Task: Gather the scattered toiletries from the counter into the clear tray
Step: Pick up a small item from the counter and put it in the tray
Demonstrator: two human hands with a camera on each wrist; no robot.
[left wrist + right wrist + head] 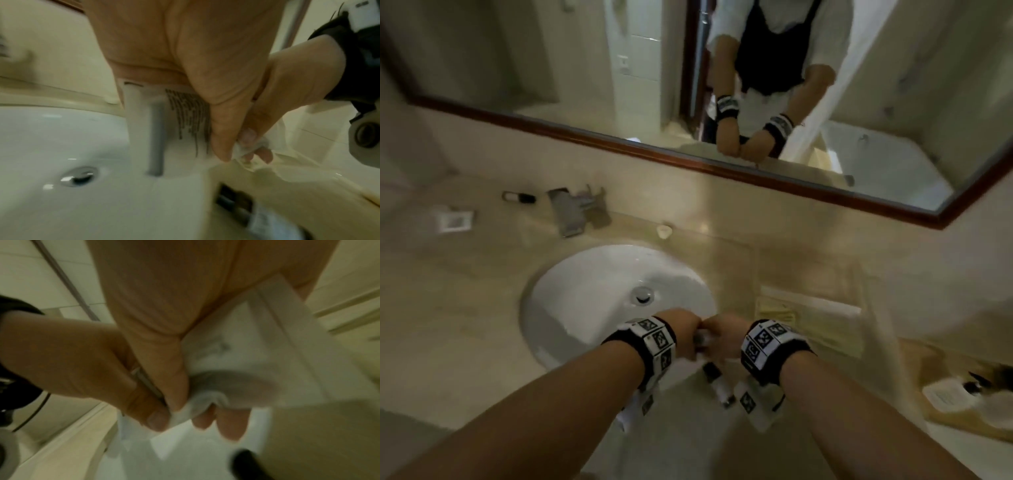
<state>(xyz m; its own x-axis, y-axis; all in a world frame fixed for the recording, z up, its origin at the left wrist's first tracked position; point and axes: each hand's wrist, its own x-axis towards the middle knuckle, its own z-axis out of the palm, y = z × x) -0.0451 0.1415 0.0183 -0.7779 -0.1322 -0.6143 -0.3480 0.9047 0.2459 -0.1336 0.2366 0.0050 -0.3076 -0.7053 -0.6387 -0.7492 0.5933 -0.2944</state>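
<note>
Both my hands meet over the front rim of the sink (571, 308). Between them is a white sachet (144, 129) with printed text and a grey stick showing inside; in the head view only a sliver of the sachet (702, 342) shows. My left hand (683, 325) grips its one side, and my right hand (726, 329) pinches the crumpled other end (205, 402). A small bottle with a black cap (717, 380) lies on the counter just below my hands. The clear tray (873, 291) sits to the right of the sink with pale items in it.
At the back left stand the faucet (577, 210), another small bottle (518, 197), a white square packet (453, 221) and a little white cap (664, 231). A brown tray (962, 421) with soap things is at the far right. The mirror runs along the back.
</note>
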